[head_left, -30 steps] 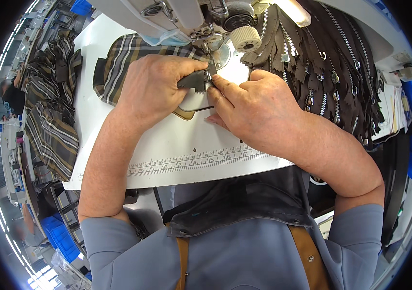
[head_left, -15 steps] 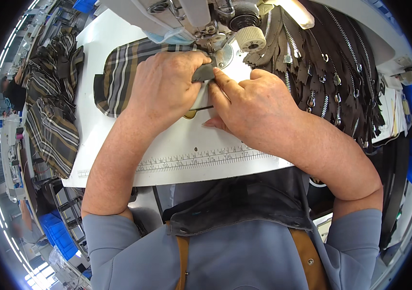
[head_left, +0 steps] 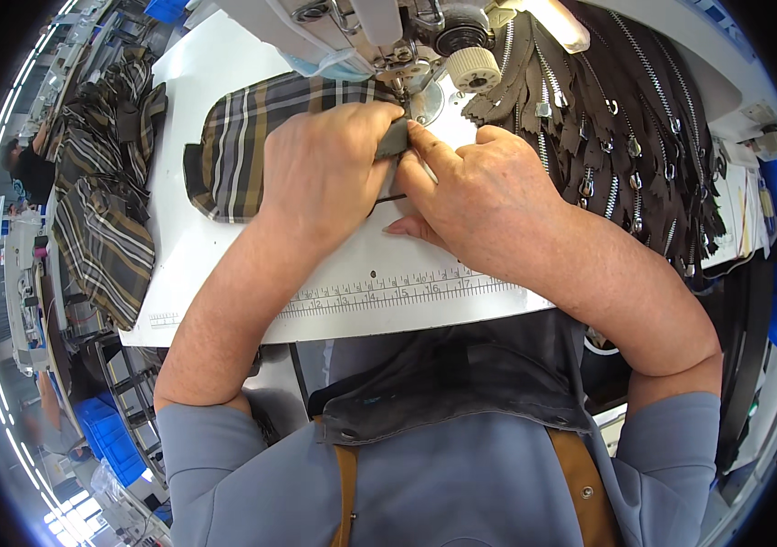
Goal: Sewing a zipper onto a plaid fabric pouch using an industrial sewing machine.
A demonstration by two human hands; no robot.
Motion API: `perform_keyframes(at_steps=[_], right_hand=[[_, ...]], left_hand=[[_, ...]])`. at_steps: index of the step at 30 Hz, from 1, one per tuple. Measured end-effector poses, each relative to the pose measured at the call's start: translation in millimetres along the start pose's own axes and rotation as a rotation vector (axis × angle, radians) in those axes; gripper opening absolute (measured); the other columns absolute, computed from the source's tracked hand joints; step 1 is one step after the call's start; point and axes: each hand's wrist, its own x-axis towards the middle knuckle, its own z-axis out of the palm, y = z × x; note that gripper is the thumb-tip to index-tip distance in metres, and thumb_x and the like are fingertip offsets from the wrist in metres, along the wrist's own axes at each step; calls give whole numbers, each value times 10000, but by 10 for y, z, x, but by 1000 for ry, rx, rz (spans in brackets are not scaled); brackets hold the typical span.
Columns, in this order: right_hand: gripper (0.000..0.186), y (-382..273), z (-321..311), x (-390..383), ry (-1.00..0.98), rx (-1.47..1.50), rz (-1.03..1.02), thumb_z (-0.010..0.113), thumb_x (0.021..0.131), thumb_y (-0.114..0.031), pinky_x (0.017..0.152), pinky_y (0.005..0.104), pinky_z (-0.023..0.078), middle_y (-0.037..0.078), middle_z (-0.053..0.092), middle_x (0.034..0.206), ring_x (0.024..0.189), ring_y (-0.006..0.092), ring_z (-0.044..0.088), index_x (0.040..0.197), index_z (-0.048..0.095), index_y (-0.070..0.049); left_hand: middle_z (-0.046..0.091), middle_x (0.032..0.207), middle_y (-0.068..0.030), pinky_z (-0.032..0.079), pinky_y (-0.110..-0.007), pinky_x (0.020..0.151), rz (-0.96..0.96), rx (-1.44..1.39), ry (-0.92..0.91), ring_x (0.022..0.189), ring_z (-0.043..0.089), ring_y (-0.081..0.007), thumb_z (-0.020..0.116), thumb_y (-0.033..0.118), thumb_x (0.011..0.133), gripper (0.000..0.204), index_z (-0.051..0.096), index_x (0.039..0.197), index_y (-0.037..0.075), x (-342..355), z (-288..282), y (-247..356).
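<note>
A plaid fabric piece (head_left: 241, 150) lies under the sewing machine (head_left: 411, 55), its right part hidden by my hands. At its right edge a dark grey fabric strip (head_left: 394, 139) shows between my fingertips, just before the presser foot (head_left: 404, 89). My left hand (head_left: 326, 173) rests over the plaid piece, fingers curled, closed on the strip's left side. My right hand (head_left: 488, 196) has its forefinger at the strip's right edge, the other fingers bent under and the thumb stretched toward the table. Its grip is partly hidden.
Many dark zippers (head_left: 607, 137) with metal teeth hang in a bunch at the right. More plaid pieces (head_left: 101, 219) are heaped at the left. A printed ruler (head_left: 388, 299) runs along the front of the white table (head_left: 197, 305). A machine knob (head_left: 473, 70) stands close above my right hand.
My left hand has shifted slightly right, toward my right hand. The dark strip, curled up before, now lies flatter and closer to the presser foot. The plaid piece has slid a little right.
</note>
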Motion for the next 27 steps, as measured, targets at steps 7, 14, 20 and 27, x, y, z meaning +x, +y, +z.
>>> perform_keyframes(at_steps=[7, 14, 20, 27], right_hand=[[517, 6, -3, -18, -21, -64, -12, 668, 879, -467, 618, 351, 513, 307, 680, 1146, 651, 235, 706, 962, 620, 41], [518, -14, -35, -36, 4, -48, -31, 629, 920, -457, 633, 358, 522, 310, 673, 1160, 688, 251, 706, 973, 622, 59], [558, -15, -52, -32, 3, -47, -29, 618, 923, -471, 643, 362, 534, 315, 668, 1168, 702, 252, 709, 1014, 628, 79], [582, -3, -27, -30, -23, -49, -47, 600, 929, -480, 625, 354, 533, 329, 660, 1182, 716, 248, 716, 1031, 632, 92]], left_hand=[[666, 1072, -113, 488, -423, 866, 372, -144, 110, 985, 652, -282, 758, 109, 812, 326, 660, 1108, 12, -778, -40, 274], [691, 1075, -181, 469, -483, 900, -119, -76, -63, 1005, 640, -389, 688, 330, 914, 379, 663, 1115, 10, -492, 65, -187], [720, 993, -119, 488, -427, 869, -213, -430, -22, 964, 658, -314, 707, 289, 873, 270, 727, 1040, 77, -31, 392, -435], [729, 1036, -90, 508, -437, 862, -220, -528, 115, 990, 663, -306, 766, 196, 774, 299, 724, 1046, 78, 50, 616, -752]])
